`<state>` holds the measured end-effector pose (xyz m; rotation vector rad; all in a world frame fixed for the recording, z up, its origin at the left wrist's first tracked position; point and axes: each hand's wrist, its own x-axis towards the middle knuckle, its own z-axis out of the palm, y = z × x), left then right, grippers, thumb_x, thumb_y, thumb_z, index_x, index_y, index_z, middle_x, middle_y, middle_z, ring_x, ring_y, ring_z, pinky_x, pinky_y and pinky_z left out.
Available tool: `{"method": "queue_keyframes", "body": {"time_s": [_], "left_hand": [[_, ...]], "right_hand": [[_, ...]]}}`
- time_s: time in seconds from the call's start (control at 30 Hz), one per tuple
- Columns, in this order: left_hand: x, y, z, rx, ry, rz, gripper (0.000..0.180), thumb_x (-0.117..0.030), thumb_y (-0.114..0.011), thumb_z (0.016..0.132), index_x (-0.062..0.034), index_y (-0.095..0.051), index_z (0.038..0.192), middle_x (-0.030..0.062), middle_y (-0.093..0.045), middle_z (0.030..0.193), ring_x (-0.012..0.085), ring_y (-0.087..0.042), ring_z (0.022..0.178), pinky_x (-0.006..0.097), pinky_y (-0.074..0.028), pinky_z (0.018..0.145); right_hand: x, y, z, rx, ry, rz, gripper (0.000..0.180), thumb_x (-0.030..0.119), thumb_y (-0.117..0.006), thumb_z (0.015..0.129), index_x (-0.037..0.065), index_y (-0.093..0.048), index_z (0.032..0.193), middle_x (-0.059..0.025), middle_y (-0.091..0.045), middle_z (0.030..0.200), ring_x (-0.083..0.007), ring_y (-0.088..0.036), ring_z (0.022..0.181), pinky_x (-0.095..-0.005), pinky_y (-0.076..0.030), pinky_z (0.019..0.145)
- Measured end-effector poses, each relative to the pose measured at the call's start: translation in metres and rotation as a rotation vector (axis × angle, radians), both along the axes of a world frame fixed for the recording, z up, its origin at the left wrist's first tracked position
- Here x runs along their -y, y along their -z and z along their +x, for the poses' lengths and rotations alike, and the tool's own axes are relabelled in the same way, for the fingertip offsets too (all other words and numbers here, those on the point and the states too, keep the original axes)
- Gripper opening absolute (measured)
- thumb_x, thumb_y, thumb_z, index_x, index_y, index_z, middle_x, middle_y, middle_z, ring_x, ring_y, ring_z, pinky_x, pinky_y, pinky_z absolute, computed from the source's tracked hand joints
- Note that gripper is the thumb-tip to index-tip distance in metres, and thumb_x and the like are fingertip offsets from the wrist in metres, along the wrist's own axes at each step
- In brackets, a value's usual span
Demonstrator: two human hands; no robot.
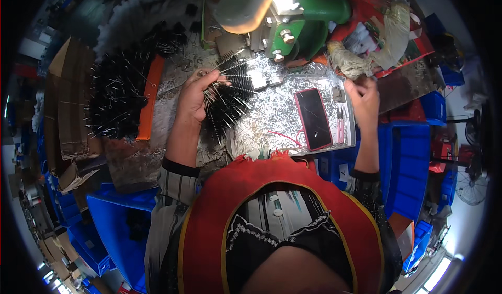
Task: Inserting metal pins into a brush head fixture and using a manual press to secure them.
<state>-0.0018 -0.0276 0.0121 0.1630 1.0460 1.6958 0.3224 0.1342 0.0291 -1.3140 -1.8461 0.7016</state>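
Note:
My left hand [196, 95] is closed around a fanned bunch of small twisted-wire brushes [230, 92] with black bristles. Their thin metal stems point up and right, over the edge of a shiny metal tray [238, 146]. My right hand [364, 98] is at the tray's right side, fingers curled in, just below a beige cloth-wrapped piece [353, 61]. Whatever its fingertips pinch is too small or hidden to make out. A small grey metal block [339, 94] lies beside those fingers. Ahead of both hands stands a green bench machine [285, 35] with bolts and a metal fixture [266, 77].
A large pile of black wire brushes [115, 95] lies left, against an orange strip [150, 98]. On the tray are a phone [314, 119] in a red case and a pink pen-like item [340, 126]. Blue bins [405, 163] stand right and lower left. A lamp [246, 6] overhangs the machine.

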Motion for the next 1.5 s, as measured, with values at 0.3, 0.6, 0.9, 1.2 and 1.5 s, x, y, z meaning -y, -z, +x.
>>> {"method": "queue_keyframes", "body": {"time_s": [0.3,0.6,0.9,1.2,1.5], "left_hand": [[-0.036,0.006,0.000,-0.133,0.159,-0.008,0.006,0.000,-0.058,0.079,0.0016,-0.053,0.081,0.0133,-0.062,0.075,0.0186,-0.063,0.062,0.028,-0.054,0.056],[-0.045,0.006,-0.006,-0.211,0.116,-0.102,0.007,0.000,-0.061,0.076,0.0009,-0.055,0.079,0.0120,-0.061,0.071,0.0172,-0.061,0.058,0.028,-0.052,0.051],[-0.047,0.002,-0.006,-0.237,0.108,-0.132,0.007,-0.001,-0.062,0.075,0.0005,-0.055,0.077,0.0117,-0.061,0.071,0.0170,-0.060,0.056,0.028,-0.051,0.049],[-0.046,0.008,-0.013,-0.151,0.045,-0.071,0.009,-0.001,-0.062,0.076,0.0005,-0.055,0.081,0.0115,-0.061,0.073,0.0181,-0.061,0.060,0.028,-0.052,0.053],[-0.042,0.007,-0.005,-0.179,-0.107,-0.047,0.012,0.000,-0.063,0.075,0.0016,-0.055,0.083,0.0120,-0.062,0.074,0.0173,-0.061,0.060,0.028,-0.053,0.054]], "right_hand": [[-0.045,-0.019,-0.027,-0.804,-0.274,-0.029,0.011,0.004,-0.066,0.073,-0.003,-0.060,0.079,-0.0087,-0.062,0.071,-0.0152,-0.060,0.066,-0.0273,-0.048,0.070],[-0.062,-0.113,-0.021,-0.578,-0.316,-0.362,0.018,0.015,-0.069,0.071,0.002,-0.057,0.069,-0.0066,-0.053,0.053,-0.0169,-0.053,0.047,-0.0299,-0.046,0.050],[-0.059,-0.123,-0.032,-0.578,-0.223,-0.228,0.017,0.017,-0.066,0.073,0.004,-0.058,0.080,-0.0036,-0.049,0.053,-0.0149,-0.050,0.045,-0.0277,-0.042,0.048],[-0.069,-0.009,-0.026,-0.915,-0.061,-0.097,0.017,0.003,-0.063,0.069,-0.004,-0.057,0.083,-0.0073,-0.058,0.069,-0.0167,-0.057,0.057,-0.0274,-0.047,0.058],[-0.080,-0.147,-0.023,-0.409,-0.388,-0.389,0.020,0.022,-0.065,0.074,0.003,-0.060,0.073,-0.0062,-0.053,0.054,-0.0163,-0.054,0.048,-0.0292,-0.044,0.049]]}}
